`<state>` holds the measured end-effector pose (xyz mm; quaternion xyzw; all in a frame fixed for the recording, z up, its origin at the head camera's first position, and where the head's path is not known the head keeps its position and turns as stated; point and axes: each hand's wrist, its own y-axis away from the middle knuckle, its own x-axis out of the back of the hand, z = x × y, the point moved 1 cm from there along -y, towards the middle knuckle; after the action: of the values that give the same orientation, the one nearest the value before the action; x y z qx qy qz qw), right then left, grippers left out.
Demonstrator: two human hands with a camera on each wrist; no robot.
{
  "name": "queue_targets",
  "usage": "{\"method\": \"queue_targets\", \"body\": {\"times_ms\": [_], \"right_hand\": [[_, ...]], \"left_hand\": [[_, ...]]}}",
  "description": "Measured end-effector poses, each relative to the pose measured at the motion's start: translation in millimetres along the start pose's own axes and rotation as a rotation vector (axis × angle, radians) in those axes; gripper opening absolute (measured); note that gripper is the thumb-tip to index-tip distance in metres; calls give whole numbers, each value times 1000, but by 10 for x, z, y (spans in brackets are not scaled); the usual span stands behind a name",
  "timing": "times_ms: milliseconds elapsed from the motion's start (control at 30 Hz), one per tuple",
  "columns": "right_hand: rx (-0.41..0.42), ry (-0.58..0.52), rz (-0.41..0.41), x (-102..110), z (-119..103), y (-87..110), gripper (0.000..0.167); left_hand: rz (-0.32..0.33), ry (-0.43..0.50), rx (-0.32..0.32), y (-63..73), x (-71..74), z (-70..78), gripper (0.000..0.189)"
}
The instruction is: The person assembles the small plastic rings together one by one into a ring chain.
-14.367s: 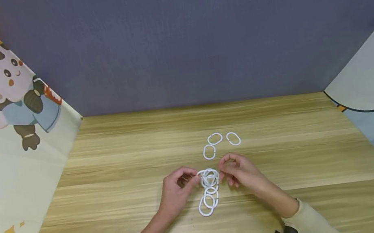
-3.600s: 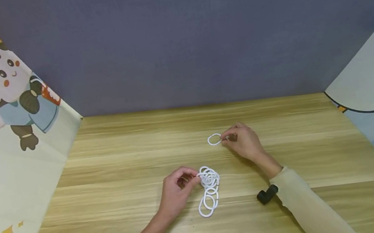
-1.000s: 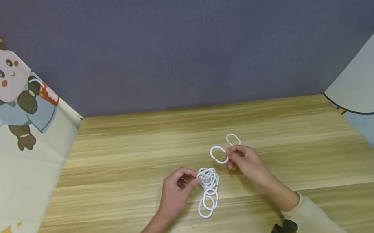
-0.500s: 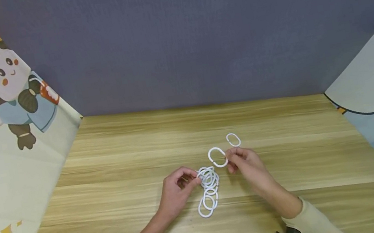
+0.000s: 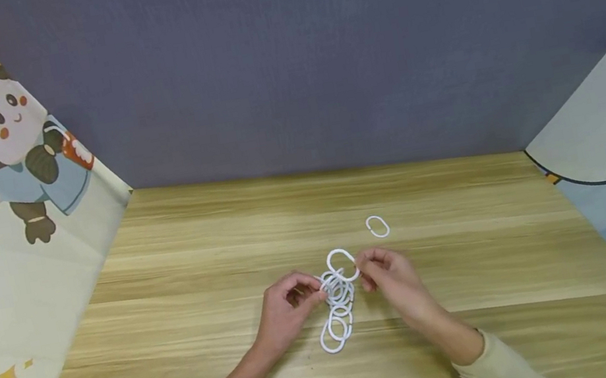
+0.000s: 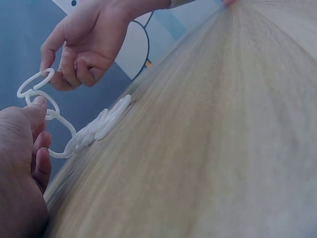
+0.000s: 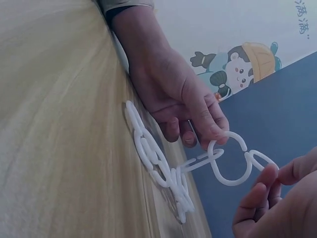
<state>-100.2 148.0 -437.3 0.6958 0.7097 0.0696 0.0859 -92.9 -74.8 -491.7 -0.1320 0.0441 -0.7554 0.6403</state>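
A chain of white plastic oval links (image 6: pixel 89 134) lies heaped on the wooden table. My left hand (image 5: pixel 289 305) pinches its top link (image 7: pixel 218 174) between thumb and forefinger, holding it up off the heap. From the other side, my right hand (image 5: pixel 393 277) pinches a separate white link (image 7: pixel 263 156) by its right side. In the right wrist view the near end of that link meets the top link right at its gap. Both hands stand close together, the chain trailing down between them toward the body.
One loose white link (image 5: pixel 386 224) lies on the wooden table (image 5: pixel 198 246), beyond my right hand. A dark blue panel (image 5: pixel 283 72) rises at the table's far edge. Printed cartoon walls flank it left and right.
Of three loose links at first, one remains on the table. My right hand has brought a link from the far side leftward and nearer, onto the chain's top. My left hand has stayed put.
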Motion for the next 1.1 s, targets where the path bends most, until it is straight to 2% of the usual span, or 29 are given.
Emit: {"method": "queue_targets", "body": {"times_ms": [433,600,833,1100], "right_hand": [[96,89,-16,-29,55,10,10],[117,113,-28,-24,63,9,10],[111,130,-42,13,93,-44,11],[100,153,-45,64,103,-108,10]], "left_hand": [[-1,-17,-35,7,-3,3,16],[6,-22,-9,2,-3,14,16],[37,-21,49,0,0,17,13],[74,-24,84,-10,3,-4,12]]}}
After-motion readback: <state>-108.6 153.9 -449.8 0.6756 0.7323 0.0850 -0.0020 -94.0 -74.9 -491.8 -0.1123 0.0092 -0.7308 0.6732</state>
